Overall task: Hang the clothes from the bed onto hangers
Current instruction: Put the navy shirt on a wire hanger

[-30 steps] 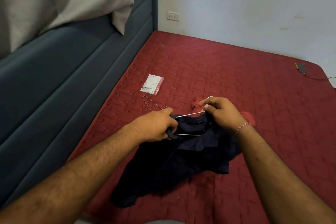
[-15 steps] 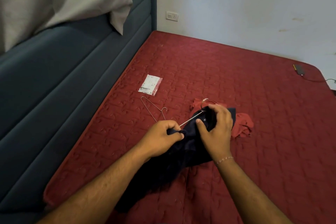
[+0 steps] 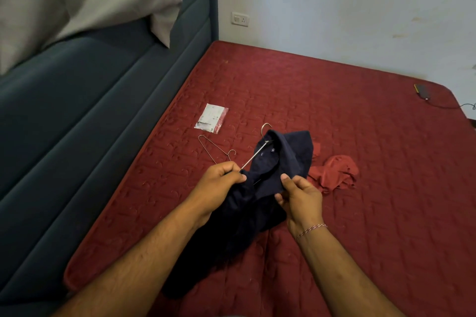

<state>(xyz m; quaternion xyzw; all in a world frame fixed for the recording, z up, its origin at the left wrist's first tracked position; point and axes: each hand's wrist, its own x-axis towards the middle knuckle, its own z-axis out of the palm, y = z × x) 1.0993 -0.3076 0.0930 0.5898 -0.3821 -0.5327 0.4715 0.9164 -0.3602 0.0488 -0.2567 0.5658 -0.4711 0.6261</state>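
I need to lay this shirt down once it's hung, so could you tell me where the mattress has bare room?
Bare mattress stretches between the wall and the clothes. It is crowded near the hands: navy shirt, red garment, spare hanger and plastic packet. A phone sits at the far right corner.

Bed fills the centre and right; headboard runs along its 9 o'clock side, wall at 12. Shirt lies mid-bed, on a wire hanger whose hook sticks out at 12. Spare hanger at the shirt's 10, packet beyond it at 11. Second garment touching at 3. Phone far off at 2. Hands: left hand at the shirt's 9, right hand at 4.
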